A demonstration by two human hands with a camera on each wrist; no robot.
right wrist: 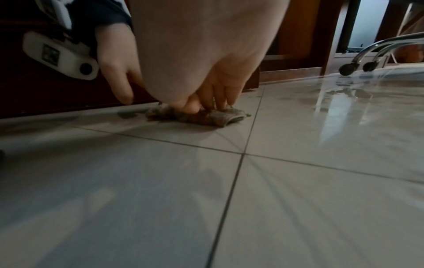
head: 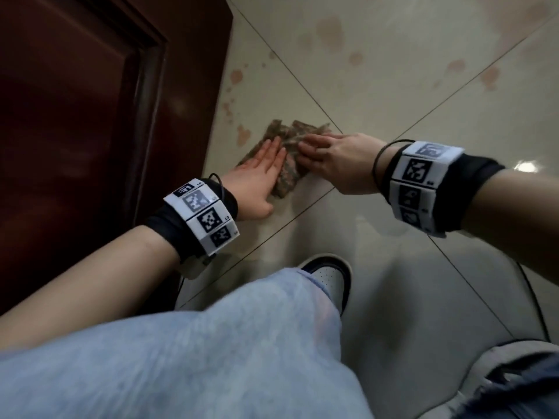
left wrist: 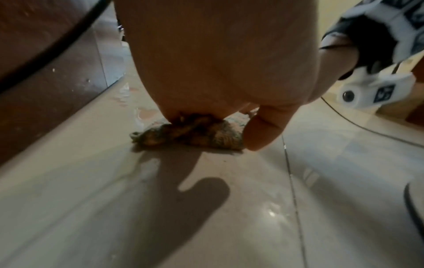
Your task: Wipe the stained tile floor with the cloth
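Observation:
A crumpled brown-grey cloth [head: 289,176] lies on the pale tile floor [head: 393,95] next to a dark wooden door. My left hand [head: 266,163] lies flat on the cloth's left part, fingers straight and together, thumb off to the side. My right hand [head: 328,152] reaches in from the right and presses its fingertips and thumb on the cloth's right part. In the left wrist view the cloth [left wrist: 195,134] is bunched under my palm [left wrist: 218,63]. The right wrist view shows the fingers [right wrist: 220,98] standing on the cloth [right wrist: 206,116]. Reddish-brown stains [head: 329,31] dot the tiles beyond the cloth, with one stain [head: 243,134] just to its left.
The dark wooden door [head: 90,116] runs along the left, close to the cloth. My shoe [head: 329,273] and jeans leg are below the hands. A black cable [head: 535,300] lies at the right. Chair casters [right wrist: 348,68] stand far off on the glossy tiles.

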